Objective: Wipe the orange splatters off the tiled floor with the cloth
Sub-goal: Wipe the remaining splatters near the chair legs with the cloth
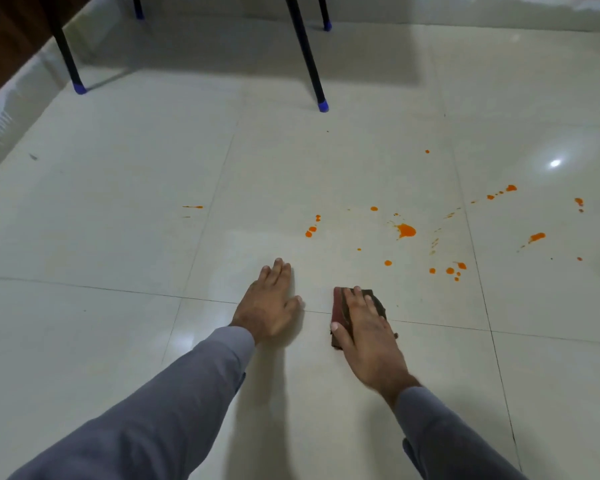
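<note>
Orange splatters dot the pale tiled floor (pixel 118 209) ahead of me, the biggest blob (pixel 406 231) right of centre. Smaller drops (pixel 311 230) lie nearer the middle, and more spots (pixel 536 237) spread to the far right. A thin streak (pixel 193 206) marks the left tile. A folded dark red-brown cloth (pixel 337 306) lies on the floor below the splatters. My right hand (pixel 364 327) presses flat on it with straight fingers. My left hand (pixel 271 303) rests flat on the bare floor just left of the cloth, fingers straight.
Black furniture legs with blue caps stand at the back: one (pixel 323 106) near centre, one (pixel 80 89) at the left, two more further back. A wall base (pixel 14 109) runs along the left side. A light glare (pixel 555 163) shines at the right.
</note>
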